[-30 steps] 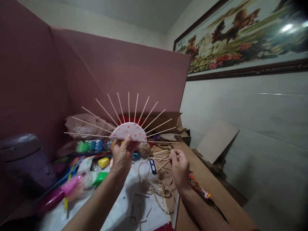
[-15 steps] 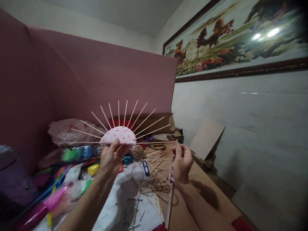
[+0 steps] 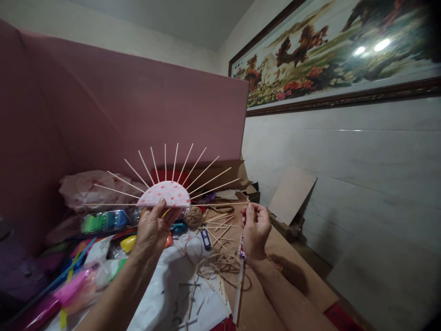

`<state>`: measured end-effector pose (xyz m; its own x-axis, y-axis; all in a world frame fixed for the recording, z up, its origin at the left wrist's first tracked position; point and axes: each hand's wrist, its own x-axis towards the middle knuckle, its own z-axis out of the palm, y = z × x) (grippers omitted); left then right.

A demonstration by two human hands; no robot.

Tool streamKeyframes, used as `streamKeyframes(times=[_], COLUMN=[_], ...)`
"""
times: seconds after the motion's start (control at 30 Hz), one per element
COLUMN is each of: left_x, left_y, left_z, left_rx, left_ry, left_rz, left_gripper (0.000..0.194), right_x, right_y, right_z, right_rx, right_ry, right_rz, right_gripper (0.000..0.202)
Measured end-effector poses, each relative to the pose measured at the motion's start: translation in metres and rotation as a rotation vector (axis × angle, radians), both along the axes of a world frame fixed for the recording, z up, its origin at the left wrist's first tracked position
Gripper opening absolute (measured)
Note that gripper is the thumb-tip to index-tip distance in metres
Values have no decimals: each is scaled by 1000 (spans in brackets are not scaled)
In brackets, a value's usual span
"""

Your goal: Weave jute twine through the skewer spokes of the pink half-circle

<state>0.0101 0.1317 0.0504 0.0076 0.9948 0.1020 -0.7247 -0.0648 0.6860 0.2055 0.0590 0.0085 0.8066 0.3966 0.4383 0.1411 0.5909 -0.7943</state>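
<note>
A pale pink half-disc (image 3: pixel 165 193) with red dots is pinched along its flat lower edge by my left hand (image 3: pixel 155 225), thumb in front. Thin wooden sticks (image 3: pixel 175 161) fan out from its curved rim, and one lies level on each side. My right hand (image 3: pixel 255 225) has its fingers pinched at the outer end of the right level stick (image 3: pixel 220 203), where a bit of twine seems to show. Loose twine (image 3: pixel 220 266) lies tangled on the table below, between my hands.
Loose sticks (image 3: pixel 220 225), a twine ball (image 3: pixel 193 217) and scissors (image 3: pixel 222 208) lie behind the twine. Colourful clay packets (image 3: pixel 106 221) fill the left. White paper (image 3: pixel 155 294) covers the front, beside a long metal strip (image 3: pixel 238 294). A board (image 3: pixel 292 195) leans against the wall.
The whole view has shifted slightly, so the half-disc and both hands appear a little further left. Both hands keep their grips.
</note>
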Motion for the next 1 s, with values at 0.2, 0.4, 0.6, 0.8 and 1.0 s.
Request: streamKeyframes(times=[0.2,0.4,0.6,0.8,1.0], left_x=[1,0,0,3,6], left_y=[1,1,1,-2,-5], left_z=[0,-2,-1,-2,-5], left_rx=[4,-3,4,-34,-36], left_ry=[-7,-41,-46,-52,-41], left_rz=[2,5,5,-8,-22], left_gripper=[8,11,13,13,11], right_x=[-1,-1,-2,-6,-8], right_y=[-1,0,-4,-3,1], right_z=[1,1,3,2,-2], right_rx=[16,8,3,5,37], right_ry=[-18,-32,-96,-105,130], right_rz=[3,19,25,81,336], right_gripper=[20,20,20,27,39])
